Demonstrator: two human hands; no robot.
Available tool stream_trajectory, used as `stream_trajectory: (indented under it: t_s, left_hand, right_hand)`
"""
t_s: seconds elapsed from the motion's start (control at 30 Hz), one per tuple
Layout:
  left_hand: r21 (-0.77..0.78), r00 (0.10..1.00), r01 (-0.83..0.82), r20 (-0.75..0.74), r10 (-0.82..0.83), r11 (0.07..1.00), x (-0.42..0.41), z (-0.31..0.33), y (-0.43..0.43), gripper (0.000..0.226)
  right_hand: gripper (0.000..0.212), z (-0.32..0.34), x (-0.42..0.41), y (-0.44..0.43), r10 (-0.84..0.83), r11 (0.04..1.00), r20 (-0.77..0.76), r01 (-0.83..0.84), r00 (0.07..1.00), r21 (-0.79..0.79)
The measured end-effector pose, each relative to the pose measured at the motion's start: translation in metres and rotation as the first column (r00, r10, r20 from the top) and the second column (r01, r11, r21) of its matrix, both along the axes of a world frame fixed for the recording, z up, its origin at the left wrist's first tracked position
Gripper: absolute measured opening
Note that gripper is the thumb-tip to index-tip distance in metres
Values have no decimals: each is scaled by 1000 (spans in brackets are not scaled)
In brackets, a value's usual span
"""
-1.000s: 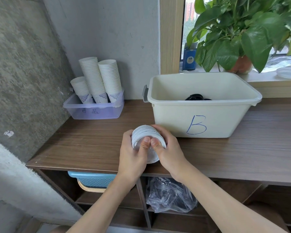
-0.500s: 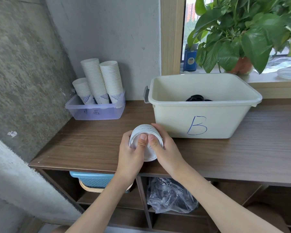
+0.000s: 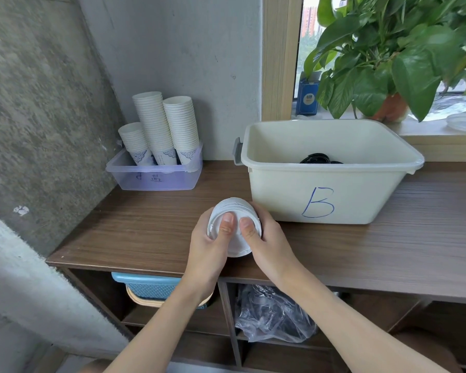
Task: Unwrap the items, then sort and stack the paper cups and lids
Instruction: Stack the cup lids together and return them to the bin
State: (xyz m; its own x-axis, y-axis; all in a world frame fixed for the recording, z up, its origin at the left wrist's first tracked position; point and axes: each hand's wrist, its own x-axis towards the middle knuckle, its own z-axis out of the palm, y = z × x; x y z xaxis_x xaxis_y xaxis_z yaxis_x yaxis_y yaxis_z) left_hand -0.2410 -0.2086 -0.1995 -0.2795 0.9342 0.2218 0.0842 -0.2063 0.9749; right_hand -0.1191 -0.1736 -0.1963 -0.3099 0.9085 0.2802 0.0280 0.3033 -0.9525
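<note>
both hands grip white lids [image 3: 236, 211] just beside bin [image 3: 334, 200].

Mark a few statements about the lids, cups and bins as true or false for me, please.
1. The left hand and right hand both grip the stack of white lids. True.
2. The cream bin marked B is empty. False: black round items lie inside it.
3. Three stacks of paper cups stand in the clear purple tray. True.
4. The potted plant stands on the wooden counter. False: it stands on the window sill behind the bin.
5. The plastic bag lies on the counter. False: it lies underneath the counter.
</note>
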Motion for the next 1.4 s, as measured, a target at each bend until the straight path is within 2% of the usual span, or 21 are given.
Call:
stream_trajectory:
  t_s: [0.33, 0.43, 0.53, 0.77, 0.87, 1.0, 1.07, 1.17, 1.23, 1.27, 1.33, 1.4]
  left_hand:
    - [47, 999, -20, -46, 22, 999, 6, 1, -2, 45]
    - [45, 994, -75, -77, 78, 996, 7, -1, 0, 50]
    - [50, 985, -125, -110, 130, 991, 8, -3, 2, 43]
    - [45, 970, -193, -143, 198, 980, 10, -2, 2, 43]
    - [15, 977, -127, -172, 128, 992, 8, 2, 0, 37]
    - [-46, 976, 120, -178, -127, 992, -4, 20, -8, 37]
    - [1, 967, 135, -216, -132, 991, -9, 37, -11, 40]
    - [101, 972, 83, -228, -58, 991, -16, 71, -10, 50]
    - [130, 976, 61, -218, -31, 990, -23, 97, -5, 41]
    - [132, 980, 58, -197, -31, 990, -26, 110, -2, 37]
    - [131, 982, 79, -182, -54, 988, -30, 131, 8, 36]
    - [130, 973, 120, -211, -91, 984, -26, 144, 21, 33]
  right_hand:
    - [24, -1, 4, 1, -14, 999, -2, 14, 1000, -29]
    - [25, -1, 4, 1, -25, 998, -5, 25, 1000, -50]
    - [24, 0, 3, 2, -37, 997, -4, 37, 999, -69]
    - [19, 5, -2, -2, -82, 994, 16, 83, 996, -73]
    - [19, 8, 1, -1, -89, 991, 16, 90, 996, -103]
    - [20, 18, 11, -7, -70, 985, -10, 67, 998, -158]
    - [23, 33, 15, -11, -6, 990, -7, 4, 1000, -141]
    - [38, 72, 26, -12, 122, 989, -5, -122, 992, -83]
    - [43, 102, 43, -10, 126, 992, -10, -126, 992, -6]
    - [42, 114, 54, -7, 70, 996, 21, -71, 997, 60]
    - [40, 128, 78, 8, -136, 964, 237, 74, 962, 254]
    - [39, 134, 97, 26, -269, 936, 544, 82, 795, 343]
